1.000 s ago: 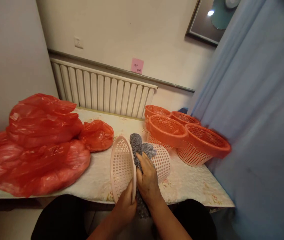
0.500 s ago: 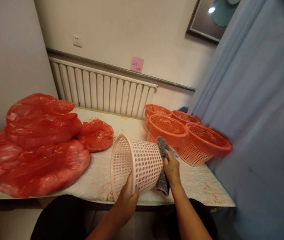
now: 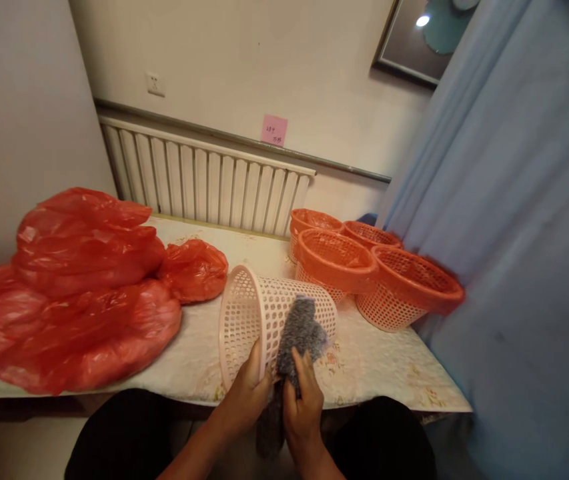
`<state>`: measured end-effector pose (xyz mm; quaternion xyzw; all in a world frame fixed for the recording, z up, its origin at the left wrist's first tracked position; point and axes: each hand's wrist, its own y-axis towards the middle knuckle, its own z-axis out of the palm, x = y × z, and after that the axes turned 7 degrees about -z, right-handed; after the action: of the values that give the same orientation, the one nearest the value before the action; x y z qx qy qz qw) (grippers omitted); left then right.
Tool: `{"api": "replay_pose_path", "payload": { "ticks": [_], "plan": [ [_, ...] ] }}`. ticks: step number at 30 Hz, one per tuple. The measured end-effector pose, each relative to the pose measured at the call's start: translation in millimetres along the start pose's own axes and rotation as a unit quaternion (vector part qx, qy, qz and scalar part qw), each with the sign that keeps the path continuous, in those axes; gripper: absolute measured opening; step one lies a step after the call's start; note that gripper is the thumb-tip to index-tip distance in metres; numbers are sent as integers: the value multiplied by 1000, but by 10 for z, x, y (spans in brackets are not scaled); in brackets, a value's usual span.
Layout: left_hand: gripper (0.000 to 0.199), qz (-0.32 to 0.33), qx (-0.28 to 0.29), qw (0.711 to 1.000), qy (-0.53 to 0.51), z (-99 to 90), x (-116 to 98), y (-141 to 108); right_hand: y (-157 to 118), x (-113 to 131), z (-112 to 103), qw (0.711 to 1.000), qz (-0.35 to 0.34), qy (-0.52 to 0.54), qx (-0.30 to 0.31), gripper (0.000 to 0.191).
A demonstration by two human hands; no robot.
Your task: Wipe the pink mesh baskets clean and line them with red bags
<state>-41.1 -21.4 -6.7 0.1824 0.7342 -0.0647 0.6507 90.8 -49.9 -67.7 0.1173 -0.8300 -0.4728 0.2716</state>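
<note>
A pink basket (image 3: pixel 277 317) is held on its side at the near edge of the table (image 3: pixel 389 373), its rim gripped by the left hand (image 3: pixel 247 393). A grey cloth (image 3: pixel 297 337) is pressed against the basket's side by the right hand (image 3: pixel 304 407), fingers closed on it. Orange baskets (image 3: pixel 364 267) are clustered just beyond, red bags (image 3: pixel 79 287) heaped at left.

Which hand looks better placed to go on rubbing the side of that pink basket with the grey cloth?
Probably the right hand: it presses the grey cloth against the pink basket's side. The left hand grips the basket's rim, steadying it on the table.
</note>
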Motion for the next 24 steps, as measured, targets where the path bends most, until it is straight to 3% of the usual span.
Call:
{"api": "replay_pose_path", "payload": {
  "ticks": [3, 5, 12, 16, 19, 22, 24],
  "plan": [
    [61, 21, 15, 1000, 2, -49, 77, -15, 154, 231, -12, 996, -77, 37, 30, 60],
    [62, 28, 16, 999, 19, -87, 128, -28, 301, 299, -9, 994, -92, 39, 45, 61],
    [67, 87, 45, 993, 66, -137, 492, -188, 969, 340, -5, 991, -84, 38, 95, 58],
    [81, 68, 59, 994, 66, -83, 664, -311, 1246, 370, -18, 989, -57, 46, 126, 57],
    [84, 60, 44, 997, 25, -46, 499, -259, 1266, 385, -13, 990, -51, 42, 128, 55],
    [75, 37, -19, 999, -6, -19, 161, -112, 1217, 391, -27, 990, -57, 39, 123, 55],
    [71, 20, -26, 999, -27, -4, -30, -29, 1206, 366, -46, 989, -61, 40, 130, 55]
  ]
}}
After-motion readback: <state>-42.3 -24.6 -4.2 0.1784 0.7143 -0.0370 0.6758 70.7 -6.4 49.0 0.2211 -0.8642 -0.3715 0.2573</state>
